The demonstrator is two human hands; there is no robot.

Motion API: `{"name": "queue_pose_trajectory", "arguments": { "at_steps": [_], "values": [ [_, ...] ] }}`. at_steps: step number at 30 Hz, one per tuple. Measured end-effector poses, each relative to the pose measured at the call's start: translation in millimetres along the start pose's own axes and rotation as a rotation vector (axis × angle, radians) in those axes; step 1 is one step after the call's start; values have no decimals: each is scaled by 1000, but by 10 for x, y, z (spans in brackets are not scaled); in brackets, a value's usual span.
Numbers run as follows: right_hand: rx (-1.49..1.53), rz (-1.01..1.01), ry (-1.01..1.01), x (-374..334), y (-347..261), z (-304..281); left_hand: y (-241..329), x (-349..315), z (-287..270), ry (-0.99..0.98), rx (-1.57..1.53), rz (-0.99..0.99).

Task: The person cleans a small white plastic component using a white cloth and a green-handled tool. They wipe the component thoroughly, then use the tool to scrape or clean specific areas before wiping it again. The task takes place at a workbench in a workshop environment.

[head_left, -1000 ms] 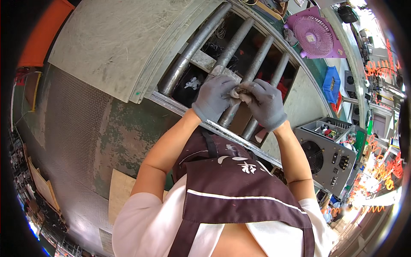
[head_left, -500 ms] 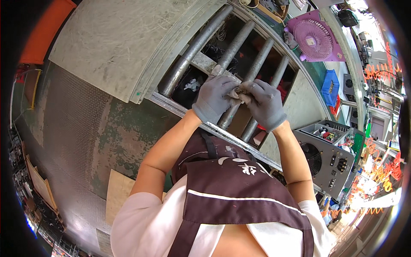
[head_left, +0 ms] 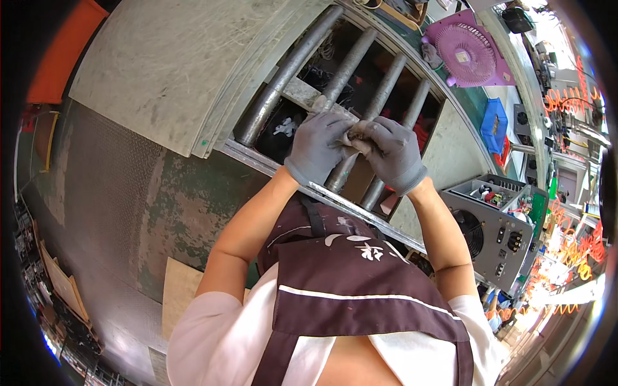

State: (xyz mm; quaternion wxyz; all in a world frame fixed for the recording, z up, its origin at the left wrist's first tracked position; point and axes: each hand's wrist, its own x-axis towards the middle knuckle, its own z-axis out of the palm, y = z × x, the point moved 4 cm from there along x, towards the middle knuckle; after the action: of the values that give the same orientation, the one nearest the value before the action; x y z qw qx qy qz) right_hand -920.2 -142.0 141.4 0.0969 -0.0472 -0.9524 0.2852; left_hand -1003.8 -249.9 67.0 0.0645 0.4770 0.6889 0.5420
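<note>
Both my hands wear grey work gloves and meet over a row of metal rollers (head_left: 351, 72). My left hand (head_left: 317, 148) is closed, its fingers drawn in toward the other hand. My right hand (head_left: 391, 154) is closed too, thumb and fingers pinched together against the left fingertips. Something small, dirty and whitish-brown (head_left: 353, 136) shows between the fingertips; the gloves cover most of it and its kind cannot be told. Under the hands, the rollers run across an open metal frame (head_left: 309, 188).
Stacked grey boards (head_left: 161, 71) lie left of the rollers. To the right are an opened grey machine housing (head_left: 499, 241) with a fan, a blue bin (head_left: 494, 125) and a purple fan (head_left: 463, 55). Scraps of white material (head_left: 285, 126) lie beneath the rollers.
The fingertips have drawn closer around the small thing, so less of it shows. Both hands have shifted slightly left in the view, along with the surroundings.
</note>
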Motion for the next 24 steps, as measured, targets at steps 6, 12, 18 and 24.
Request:
{"name": "queue_pose_trajectory", "arguments": {
  "at_steps": [6, 12, 18, 24],
  "values": [
    [-42, 12, -10, -41, -31, -193, 29, 87, 80, -2, -9, 104],
    [-88, 8, 30, -48, -93, -435, -2, 63, 172, -2, -60, 58],
    [-88, 42, -14, -130, -8, -324, 113, 108, 206, -25, -8, 103],
    [-39, 46, 50, -170, 30, -208, 124, 90, 179, -43, -4, 68]
  ]
}}
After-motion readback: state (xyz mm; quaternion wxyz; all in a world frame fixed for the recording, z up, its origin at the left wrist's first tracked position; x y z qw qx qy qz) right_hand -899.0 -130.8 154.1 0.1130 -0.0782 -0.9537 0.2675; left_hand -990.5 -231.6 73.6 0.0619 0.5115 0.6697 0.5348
